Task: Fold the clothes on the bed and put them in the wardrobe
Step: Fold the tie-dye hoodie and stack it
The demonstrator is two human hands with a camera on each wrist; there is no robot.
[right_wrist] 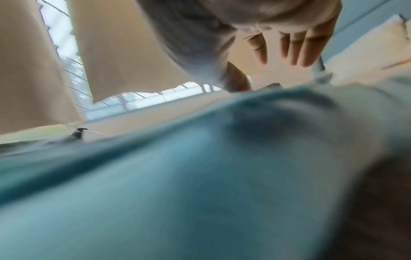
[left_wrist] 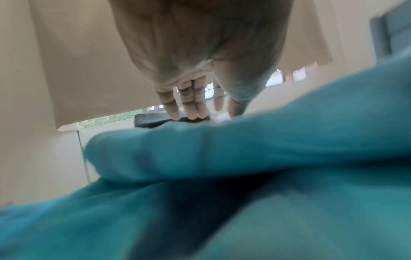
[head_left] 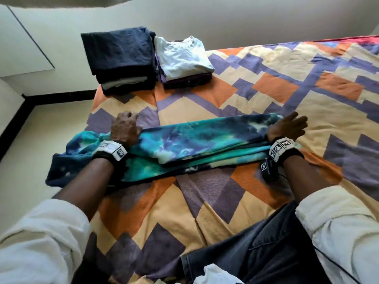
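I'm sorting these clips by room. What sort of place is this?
Most likely a bedroom: a bed with a patterned bedspread, two stacks of folded clothes at its far corner, and a curtained window.

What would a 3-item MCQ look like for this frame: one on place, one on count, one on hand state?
1. Where is the tie-dye garment lying?
A. across the bed in front of the person
B. on top of the dark stack
C. on the floor

2. How many stacks of folded clothes stand on the far corner of the bed?
A. one
B. two
C. four

3. How are the hands on the tie-dye garment?
A. both fists shut in the air
B. both pressing down, one near each end
C. only one touches it

Answers: 1 A, it stretches over the patterned bedspread. 2 B, a dark stack beside a stack topped with a white shirt. 3 B, left hand and right hand bear on it, fingers extended.
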